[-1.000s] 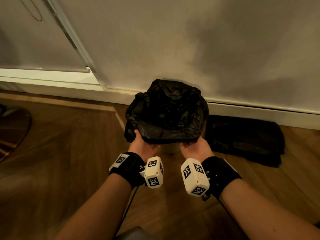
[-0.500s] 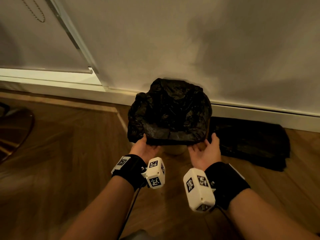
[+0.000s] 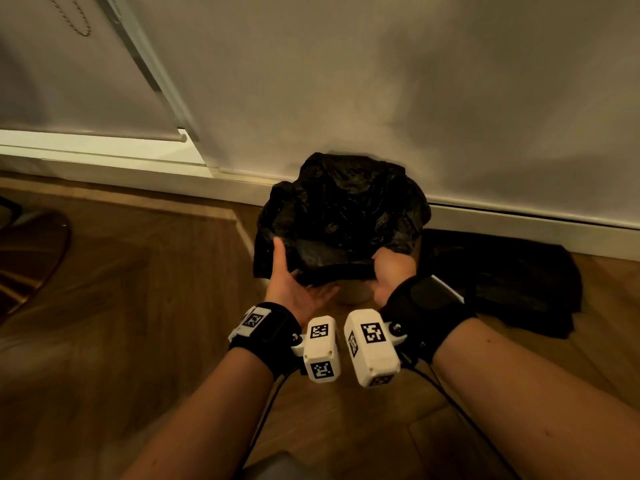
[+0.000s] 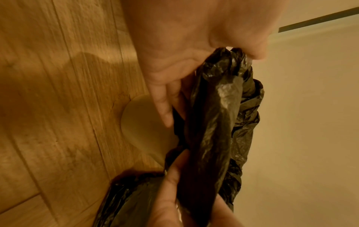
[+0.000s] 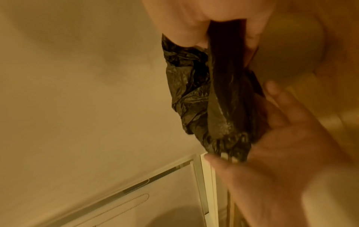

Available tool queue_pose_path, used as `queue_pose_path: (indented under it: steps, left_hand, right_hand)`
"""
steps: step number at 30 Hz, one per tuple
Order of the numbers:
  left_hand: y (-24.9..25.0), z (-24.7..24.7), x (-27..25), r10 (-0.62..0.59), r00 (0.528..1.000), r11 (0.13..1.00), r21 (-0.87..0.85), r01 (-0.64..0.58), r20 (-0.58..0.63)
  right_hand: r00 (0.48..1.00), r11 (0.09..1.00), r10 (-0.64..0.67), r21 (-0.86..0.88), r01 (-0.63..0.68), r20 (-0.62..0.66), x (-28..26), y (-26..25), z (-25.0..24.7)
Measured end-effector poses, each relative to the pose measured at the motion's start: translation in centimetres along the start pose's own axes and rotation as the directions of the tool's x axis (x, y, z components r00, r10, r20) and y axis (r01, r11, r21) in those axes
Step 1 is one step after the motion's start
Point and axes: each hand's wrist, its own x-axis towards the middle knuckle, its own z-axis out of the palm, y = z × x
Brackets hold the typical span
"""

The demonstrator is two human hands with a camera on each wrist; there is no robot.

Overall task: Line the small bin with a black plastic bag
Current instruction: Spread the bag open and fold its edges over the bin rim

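Observation:
The black plastic bag [image 3: 343, 216] is draped over the small pale bin [image 3: 353, 292], which stands on the floor against the wall. Only a strip of the bin shows under the near rim. My left hand [image 3: 291, 271] is at the near left of the rim, palm up, with its thumb over the bag's folded edge and its fingers beneath. The left wrist view shows the bag [image 4: 219, 107] held between that thumb and the fingers, beside the bin [image 4: 139, 122]. My right hand [image 3: 391, 268] grips the near right edge, pinching the bag [image 5: 223, 92].
Another black bag [image 3: 502, 285] lies flat on the wooden floor just right of the bin. A white skirting board [image 3: 519, 223] runs behind. A blind with a bead chain [image 3: 76, 22] hangs at the far left. A dark round base [image 3: 31, 258] sits at the left edge.
The right hand, open beside the rim half a second ago, has closed on the bag's near right edge. The left hand has turned palm up, thumb over the rim.

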Motion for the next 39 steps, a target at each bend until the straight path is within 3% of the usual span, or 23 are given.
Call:
queue_pose_path:
  steps: [3, 6, 10, 13, 17, 21, 26, 29, 32, 36, 39]
  left_hand:
    - [0.6, 0.2, -0.5, -0.018, 1.000, 0.996, 0.085, 0.020, -0.023]
    - [0.6, -0.1, -0.6, -0.011, 0.999, 0.986, 0.168, 0.019, -0.049]
    - [0.2, -0.6, -1.0, -0.037, 0.999, 0.973, 0.230, 0.029, 0.031]
    - [-0.6, -0.5, -0.9, -0.077, 0.995, 0.957, 0.286, 0.056, 0.061]
    - [-1.6, 0.0, -0.6, -0.080, 0.995, 0.955, 0.291, 0.059, 0.058]
    - [-1.9, -0.1, -0.9, -0.076, 0.996, 0.954, 0.293, 0.057, 0.052]
    - [-1.8, -0.2, -1.4, -0.095, 0.994, 0.965, 0.252, 0.077, 0.060]
    - [-1.3, -0.6, -1.6, -0.106, 0.993, 0.973, 0.210, 0.095, 0.045]
    - [-1.5, -0.2, -1.9, -0.148, 0.987, 0.947, 0.280, 0.158, -0.055]
    - [-1.4, 1.0, -2.3, -0.197, 0.975, 0.899, 0.377, 0.223, -0.107]
    - [-0.6, 1.9, -2.4, -0.241, 0.971, 0.961, 0.139, 0.240, -0.011]
  right_hand:
    - [1.000, 0.991, -0.021, -0.132, 0.022, 0.007, -0.3, -1.7, -1.4]
    - [0.999, 0.988, -0.049, -0.147, 0.049, 0.005, -0.2, -3.5, -2.8]
    - [0.986, 0.992, -0.130, -0.012, 0.129, -0.107, 0.1, -4.8, -5.2]
    - [0.969, 0.980, -0.186, 0.041, 0.195, -0.165, 0.4, -3.1, -5.2]
    - [0.982, 0.989, -0.119, 0.070, 0.130, -0.146, -0.9, 1.2, -3.2]
    - [0.993, 0.997, 0.004, 0.083, 0.006, -0.122, -3.2, 2.1, -1.4]
    - [0.988, 0.982, 0.031, 0.191, -0.002, -0.149, -2.8, 2.4, -2.4]
    - [0.990, 0.906, 0.109, 0.401, -0.138, 0.094, -2.4, 3.4, -3.5]
    - [0.942, 0.760, 0.171, 0.569, -0.313, 0.290, -2.5, 3.0, -4.2]
    - [0.929, 0.638, 0.164, 0.683, -0.356, 0.331, -3.4, 1.3, -4.2]
    - [0.934, 0.623, 0.157, 0.702, -0.346, 0.321, -3.8, 1.1, -3.8]
